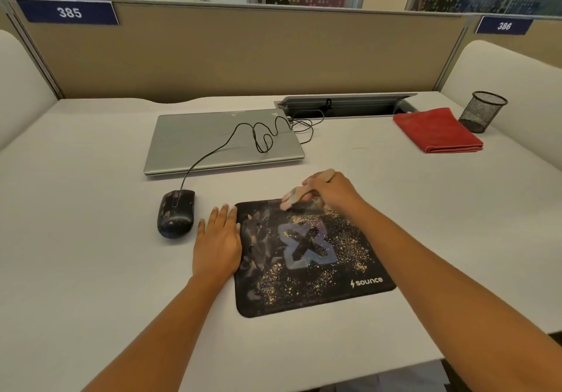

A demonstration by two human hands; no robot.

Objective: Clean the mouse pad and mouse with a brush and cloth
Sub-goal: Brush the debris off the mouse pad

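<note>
Right grip (331, 191): clenched round the handle of the brush (293, 198), over the far edge of the mouse pad (304, 303)
Left grip (217, 239): released, fingers straight, palm flat on the counter (91, 209) against the pad's left edge, thumb lying on the pad
Mouse pad: flat on the counter between the two forearms
Grit (343, 239): yellowish, strewn mostly over the pad's middle and right half
Key relation: nearly all the grit lies on the near side of the brush, toward the person, so the coming strokes likely run nearward or sideways from the far edge
Brush axis: roughly left to right, head end to the left and tilted down at the pad
Mouse (175, 213): just left of the left grip, which is the nearer hand; long axis points away from the person, smudged on top
Cloth (438, 131): folded, red, far right, well apart from the pad, on the right arm's side
Hard to make out: the brush is blurred, bristles and handle merge; contact with the pad cannot be told; the right fingers are mostly hidden behind the hand
</note>
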